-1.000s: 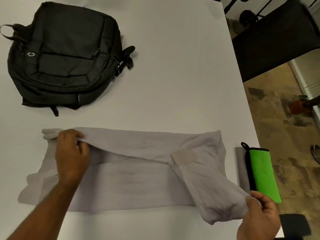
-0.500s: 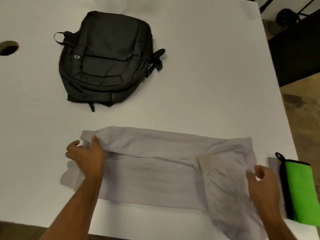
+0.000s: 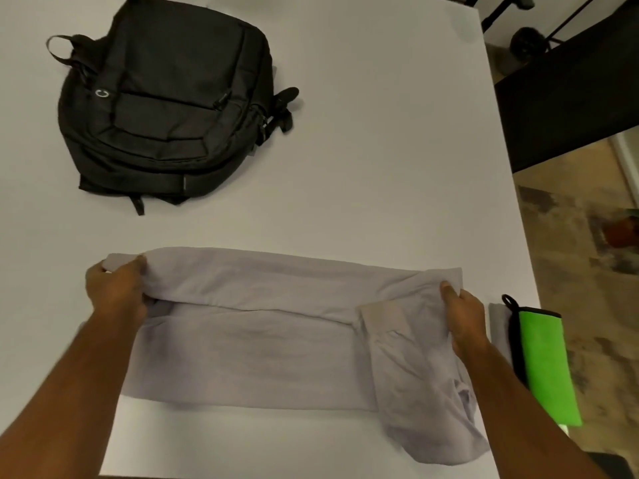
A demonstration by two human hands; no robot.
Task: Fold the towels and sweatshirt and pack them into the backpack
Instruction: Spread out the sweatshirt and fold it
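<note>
A pale grey sweatshirt (image 3: 262, 340) lies stretched across the near part of the white table (image 3: 380, 150), partly folded lengthwise, one sleeve hanging toward the front edge. My left hand (image 3: 116, 292) grips the folded layer at its left end. My right hand (image 3: 463, 319) grips the fabric at its right end, thumb on top. A black backpack (image 3: 166, 105) lies flat at the far left, its zips look closed. To the right of the sweatshirt a folded green towel (image 3: 543, 361) with black trim lies on a folded grey towel (image 3: 499, 326).
The table's right edge runs close past the towels; beyond it is patterned floor (image 3: 587, 271) and a dark bench or desk (image 3: 570, 91). Bare tabletop lies between the backpack and the sweatshirt.
My right hand has moved from the hanging sleeve up to the sweatshirt's right end and taken hold there. My left hand keeps its hold at the left end. The camera view has shifted.
</note>
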